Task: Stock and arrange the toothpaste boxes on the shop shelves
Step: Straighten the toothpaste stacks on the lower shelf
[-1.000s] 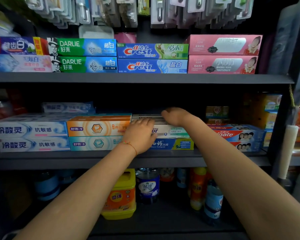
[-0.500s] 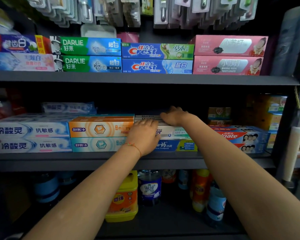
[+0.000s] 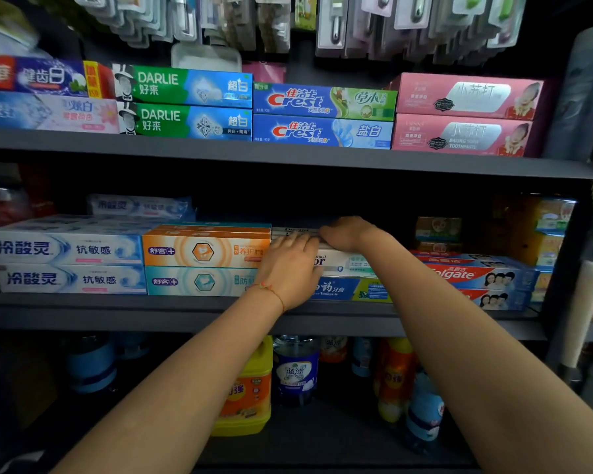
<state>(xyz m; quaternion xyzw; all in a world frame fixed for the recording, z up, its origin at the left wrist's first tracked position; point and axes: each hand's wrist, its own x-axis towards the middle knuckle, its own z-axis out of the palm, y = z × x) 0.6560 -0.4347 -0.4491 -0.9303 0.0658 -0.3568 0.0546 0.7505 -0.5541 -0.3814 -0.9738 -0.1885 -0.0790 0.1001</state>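
Lower shelf, nearest: yellow detergent jug (image 3: 245, 388), blue-labelled bottle (image 3: 295, 371) and orange bottles (image 3: 396, 374) stand in shadow, partly crossed by both forearms
Left hand (image 3: 290, 268): laid flat, fingers straight and together, against the front and top edge of the white toothpaste box (image 3: 343, 260); a thin cord bracelet (image 3: 271, 290) circles the wrist
Right hand (image 3: 348, 232): knuckles up on the top of the same box, fingers curled over its far edge; fingertips not visible
White toothpaste box: middle shelf (image 3: 185, 314), centre stack, on a blue-green box (image 3: 353, 289), between the orange box (image 3: 202, 249) and the Colgate boxes (image 3: 476, 275)
Hidden: most of the white box's print, covered by the hands
Upper shelf, farthest: Darlie boxes (image 3: 185, 104), Crest boxes (image 3: 322, 116), pink boxes (image 3: 463, 114); hanging toothbrush packs (image 3: 336, 22) cut off at the top
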